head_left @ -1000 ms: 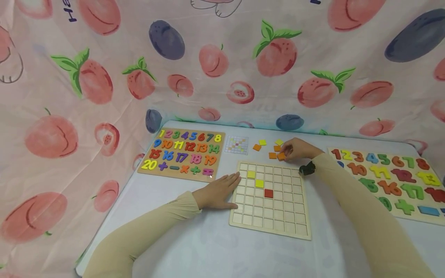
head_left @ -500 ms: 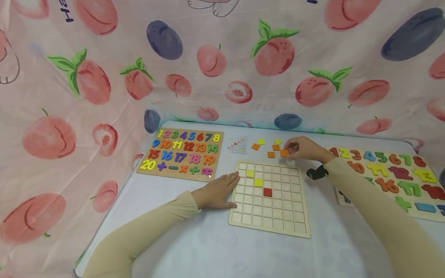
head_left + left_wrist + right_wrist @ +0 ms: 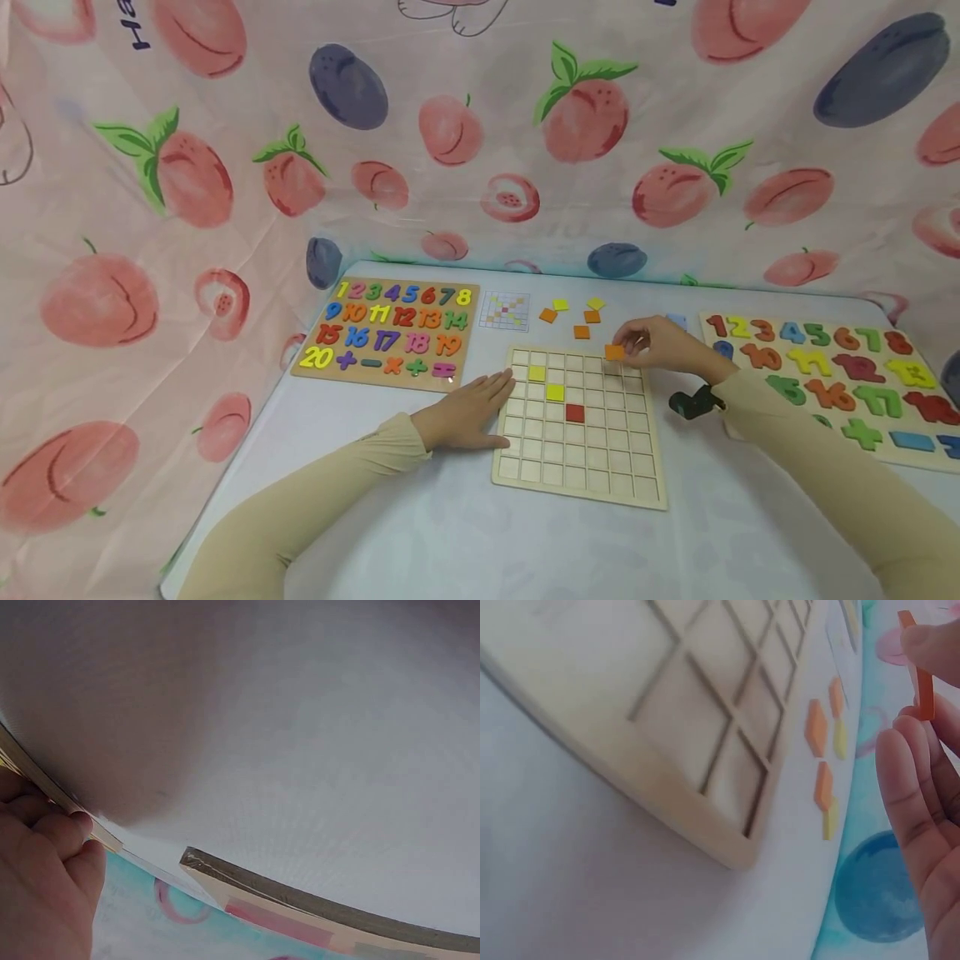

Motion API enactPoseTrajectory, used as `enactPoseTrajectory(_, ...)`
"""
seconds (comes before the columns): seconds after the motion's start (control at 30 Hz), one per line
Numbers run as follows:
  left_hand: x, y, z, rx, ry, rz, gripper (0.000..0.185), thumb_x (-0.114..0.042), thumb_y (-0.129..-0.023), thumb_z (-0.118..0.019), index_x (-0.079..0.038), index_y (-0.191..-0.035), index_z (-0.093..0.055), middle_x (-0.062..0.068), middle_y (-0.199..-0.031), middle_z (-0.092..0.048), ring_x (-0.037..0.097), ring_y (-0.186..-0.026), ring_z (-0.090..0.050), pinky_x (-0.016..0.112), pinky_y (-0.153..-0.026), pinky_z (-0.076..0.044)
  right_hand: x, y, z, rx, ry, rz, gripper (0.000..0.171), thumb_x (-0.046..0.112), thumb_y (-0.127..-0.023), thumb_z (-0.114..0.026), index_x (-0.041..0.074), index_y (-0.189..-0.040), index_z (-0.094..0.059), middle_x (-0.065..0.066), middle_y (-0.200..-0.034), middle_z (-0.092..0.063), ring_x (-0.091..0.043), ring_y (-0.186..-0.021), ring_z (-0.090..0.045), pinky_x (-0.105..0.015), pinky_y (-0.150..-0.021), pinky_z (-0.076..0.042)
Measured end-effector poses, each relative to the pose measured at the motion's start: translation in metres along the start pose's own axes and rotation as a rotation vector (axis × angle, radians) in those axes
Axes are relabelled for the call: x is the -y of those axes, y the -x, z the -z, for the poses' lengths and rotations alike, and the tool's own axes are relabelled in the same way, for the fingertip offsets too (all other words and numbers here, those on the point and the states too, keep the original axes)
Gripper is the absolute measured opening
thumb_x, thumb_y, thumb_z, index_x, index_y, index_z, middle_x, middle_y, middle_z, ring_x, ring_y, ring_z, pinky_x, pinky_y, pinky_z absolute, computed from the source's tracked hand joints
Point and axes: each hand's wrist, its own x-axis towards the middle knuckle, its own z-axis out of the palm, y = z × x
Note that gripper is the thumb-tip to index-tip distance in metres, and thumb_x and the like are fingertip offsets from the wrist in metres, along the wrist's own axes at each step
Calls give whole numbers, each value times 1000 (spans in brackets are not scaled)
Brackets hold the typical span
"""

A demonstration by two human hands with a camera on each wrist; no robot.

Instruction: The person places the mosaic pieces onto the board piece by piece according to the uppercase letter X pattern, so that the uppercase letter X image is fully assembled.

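Observation:
A wooden grid board (image 3: 600,457) lies on the table with two yellow tiles (image 3: 555,392) and one red tile (image 3: 574,413) set in its cells. My left hand (image 3: 467,414) rests along the board's left edge, fingers extended and touching it; the left wrist view shows the fingertips at that edge. Between thumb and fingers my right hand (image 3: 651,343) pinches an orange tile (image 3: 614,353) above the board's far edge. In the right wrist view this orange tile (image 3: 922,675) is held on edge. Several loose orange tiles (image 3: 582,332) and yellow tiles (image 3: 561,305) lie behind the board.
A printed pattern card (image 3: 504,311) lies behind the board. On the left sits a number puzzle board (image 3: 390,382), and on the right another number puzzle (image 3: 817,358), partly covered by the right sleeve. A fruit-printed cloth (image 3: 465,208) hangs behind the table.
My right hand has lifted the orange tile from the loose group and carried it right and toward the board's far edge. The left hand stays on the board.

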Motion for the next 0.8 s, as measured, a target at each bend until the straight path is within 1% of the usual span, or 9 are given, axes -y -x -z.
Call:
enactPoseTrajectory(0.13,0,0,0,4,-1,3,95,-65,-87,-45,-7,-152,-6,8,-160,0,19,-148,-5,32,-122,-10,-5,4,-7,-4,-6,-29,20,9,-79,-74,3,-97,-68,-5,-81,-64,-8,-72,-56,-21,-66,-52)
enactPoseTrajectory(0.33,0,-1,0,7,-2,8,95,-65,-87,-45,-8,-152,-6,7,-160,0,19,-148,-5,33,-122,-10,-17,9,-15,8,-52,-61,23,9,-77,-75,0,-97,-67,-7,-82,-64,-8,-72,-56,-21,-64,-52)
enactPoseTrajectory(0.5,0,0,0,4,-2,3,94,-65,-87,-45,-7,-152,-7,8,-160,-1,19,-148,-5,33,-122,-10,-21,12,-20,15,-31,-86,27,13,-75,-77,1,-98,-67,-5,-81,-64,-8,-71,-55,-19,-63,-50)
enactPoseTrajectory(0.8,0,1,2,-5,-6,-7,94,-64,-88,-45,-6,-151,-7,9,-160,-2,20,-148,-6,33,-122,-11,-26,15,-25,22,-9,-96,28,13,-74,-78,0,-97,-67,-5,-78,-63,-6,-68,-53,-18,-60,-48)
